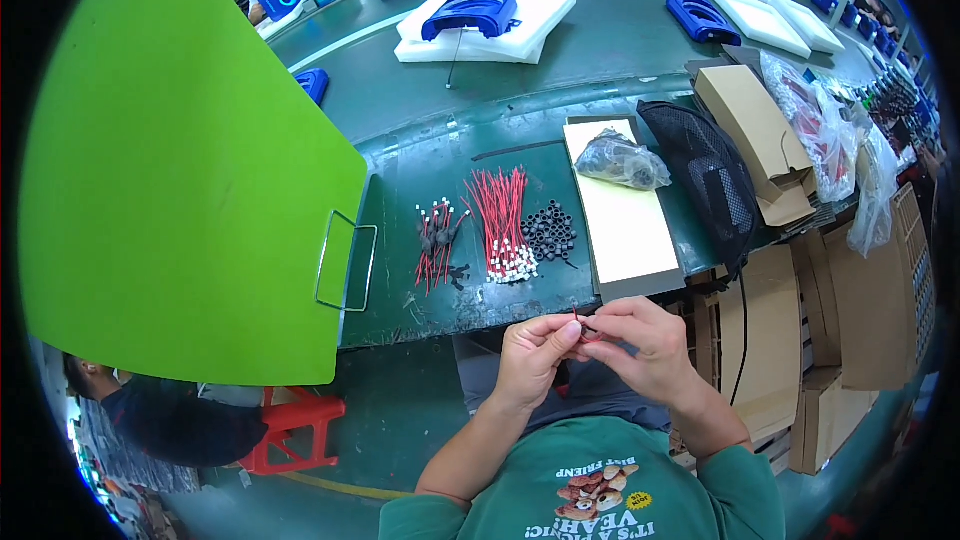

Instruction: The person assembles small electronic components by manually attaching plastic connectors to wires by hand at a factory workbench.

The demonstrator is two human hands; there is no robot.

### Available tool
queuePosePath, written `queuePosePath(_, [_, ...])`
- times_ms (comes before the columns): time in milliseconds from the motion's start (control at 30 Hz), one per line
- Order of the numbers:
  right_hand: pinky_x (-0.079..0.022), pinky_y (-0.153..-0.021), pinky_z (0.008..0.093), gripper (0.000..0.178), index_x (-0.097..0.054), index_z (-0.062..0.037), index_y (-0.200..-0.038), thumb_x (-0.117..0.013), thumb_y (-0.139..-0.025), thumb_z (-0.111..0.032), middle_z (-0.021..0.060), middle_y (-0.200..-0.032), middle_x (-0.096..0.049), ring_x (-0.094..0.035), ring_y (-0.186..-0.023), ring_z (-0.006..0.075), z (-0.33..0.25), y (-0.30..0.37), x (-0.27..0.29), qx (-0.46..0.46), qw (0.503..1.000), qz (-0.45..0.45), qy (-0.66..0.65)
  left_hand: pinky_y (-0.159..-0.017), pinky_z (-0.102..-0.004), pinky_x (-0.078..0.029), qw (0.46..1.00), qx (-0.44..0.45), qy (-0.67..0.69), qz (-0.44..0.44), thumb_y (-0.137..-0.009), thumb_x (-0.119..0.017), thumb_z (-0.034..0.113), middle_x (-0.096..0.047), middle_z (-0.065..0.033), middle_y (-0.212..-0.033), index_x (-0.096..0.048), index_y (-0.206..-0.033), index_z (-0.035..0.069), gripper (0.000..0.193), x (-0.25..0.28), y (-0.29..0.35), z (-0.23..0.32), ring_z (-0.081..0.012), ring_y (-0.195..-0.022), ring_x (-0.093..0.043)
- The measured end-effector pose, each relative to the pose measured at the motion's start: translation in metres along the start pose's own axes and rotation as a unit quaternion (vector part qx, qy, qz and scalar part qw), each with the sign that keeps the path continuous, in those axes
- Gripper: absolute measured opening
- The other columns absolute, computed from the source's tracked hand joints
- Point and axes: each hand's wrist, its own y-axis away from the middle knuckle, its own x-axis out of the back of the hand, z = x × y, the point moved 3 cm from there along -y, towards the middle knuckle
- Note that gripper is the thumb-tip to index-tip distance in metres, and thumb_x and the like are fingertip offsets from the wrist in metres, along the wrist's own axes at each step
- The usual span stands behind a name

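My left hand [536,352] and my right hand [642,345] meet just off the near edge of the green workbench [420,325]. Between their pinched fingertips runs a thin red wire [590,336], with a small dark bit at the fingers that I cannot make out. Ahead of my hands lies a bundle of red wires [497,210] with white connectors at the near ends. A smaller group of red wires with black pieces [438,235] rests to its left. Right of the bundle is a pile of small black rings [549,230].
A large green panel [190,170] with a metal handle stands at left. On the right are a pale board [630,235] with a plastic bag [622,160], a black mesh bag [708,180] and cardboard boxes [755,130]. Blue housings [470,12] sit on white foam beyond. A person works far left.
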Motion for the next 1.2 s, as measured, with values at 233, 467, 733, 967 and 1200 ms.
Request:
queuePosePath(233, [-0.048, -0.054, 0.0242, 0.028, -0.062, -0.0007, -0.094, -0.071, -0.069, -0.008, 0.0088, -0.074, -0.06, -0.06, -0.061, 0.0136, 0.003, 0.002, -0.001, -0.064, 0.996, -0.019, -0.059, -0.063, -0.0222, -0.049, 0.998, -0.002, -0.04, -0.045, -0.085, -0.056, 0.009, -0.064, -0.0082, -0.082, -0.062, -0.096, -0.003, 0.017, 0.0, 0.001, 0.0, -0.0111, -0.069, -0.06])
queuePosePath(467, [-0.043, -0.053, 0.0189, 0.014, -0.062, 0.0037, -0.087, -0.064, -0.076, -0.004, 0.0042, -0.074, -0.057, -0.054, -0.06, 0.007, 0.034, -0.006, -0.01, -0.215, 0.915, -0.074, -0.334, -0.062, -0.0214, -0.05, 0.99, 0.042, -0.078, -0.106, -0.085, -0.057, 0.008, -0.064, -0.0078, -0.079, -0.062, -0.095, -0.003, 0.016, -0.008, 0.002, 0.008, -0.0102, -0.066, -0.06])
queuePosePath(733, [-0.035, -0.043, 0.0177, 0.012, -0.06, 0.0017, -0.072, -0.057, -0.082, -0.005, 0.0034, -0.069, -0.054, -0.045, -0.049, 0.0048, 0.039, -0.013, -0.009, -0.221, 0.902, 0.045, -0.367, -0.061, -0.0225, -0.05, 0.982, 0.103, -0.117, -0.103, -0.084, -0.057, 0.009, -0.063, -0.0116, -0.077, -0.061, -0.094, -0.005, 0.018, -0.004, 0.003, 0.008, -0.0126, -0.064, -0.06])
queuePosePath(967, [-0.035, -0.038, 0.0151, 0.015, -0.055, 0.0015, -0.079, -0.051, -0.087, -0.01, 0.01, -0.066, -0.06, -0.044, -0.04, 0.0045, 0.039, -0.007, -0.013, -0.298, 0.813, -0.026, -0.5, -0.052, -0.0189, -0.047, 0.967, 0.182, -0.068, -0.167, -0.082, -0.06, 0.01, -0.063, -0.01, -0.077, -0.062, -0.093, -0.003, 0.017, 0.0, -0.001, -0.005, -0.0106, -0.059, -0.058])
queuePosePath(1200, [-0.036, -0.04, 0.0161, 0.012, -0.054, 0.0, -0.08, -0.051, -0.087, -0.009, 0.0056, -0.064, -0.057, -0.045, -0.045, 0.0038, 0.032, 0.004, -0.008, -0.251, 0.861, -0.013, -0.443, -0.051, -0.0181, -0.046, 0.969, 0.181, -0.073, -0.153, -0.083, -0.06, 0.009, -0.063, -0.0076, -0.077, -0.062, -0.09, -0.001, 0.013, -0.012, -0.002, 0.001, -0.0082, -0.057, -0.057])
